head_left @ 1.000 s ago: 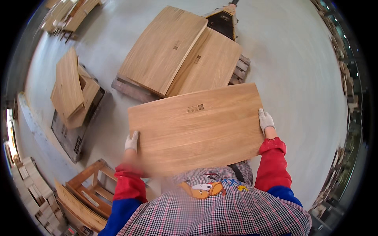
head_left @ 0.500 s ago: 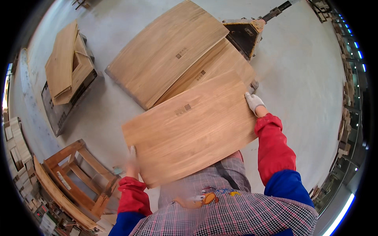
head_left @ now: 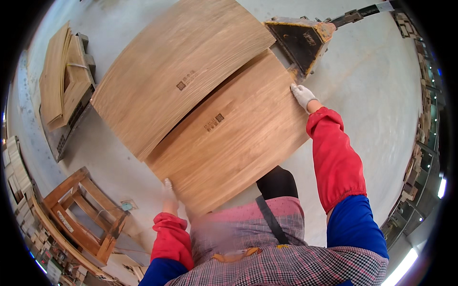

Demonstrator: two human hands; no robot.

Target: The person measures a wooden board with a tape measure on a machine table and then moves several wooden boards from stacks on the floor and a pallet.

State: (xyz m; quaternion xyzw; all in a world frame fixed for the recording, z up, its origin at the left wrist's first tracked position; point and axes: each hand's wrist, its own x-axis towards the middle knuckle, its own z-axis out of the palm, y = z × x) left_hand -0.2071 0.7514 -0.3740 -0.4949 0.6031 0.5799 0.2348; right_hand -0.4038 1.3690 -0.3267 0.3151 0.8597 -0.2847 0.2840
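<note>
Step in hand, as judged: placing a board, or lining it up, alongside a stack. Board (head_left: 234, 143) is in front of the person, between both hands, printed mark facing up, long side slanting up to the right. Its far edge runs along the near side of the stack (head_left: 191, 57), with a dark gap between them, narrowing at the left. Can't tell if the board's weight is on something below or fully carried; its underside is hidden.

Right hand (head_left: 304, 97), white glove: gripping the board's right end near the far corner, fingers bent at the edge. Left hand (head_left: 169, 190), also gloved, blurred: at the left end, thumb side up against the edge; looks like a hold, but finger closure can't be made out.

Pallet jack (head_left: 300, 43) just beyond the right end, near the right hand. Another pile (head_left: 57, 81) stands apart on the left; wood frame (head_left: 98, 214) at lower left, on the floor (head_left: 367, 95).

Next move, as judged, calls for keeping both ends level, squaring the far edge to the stack, and keeping the left fingers out from under the board. Likely snag: far edge catching the stack's side.
</note>
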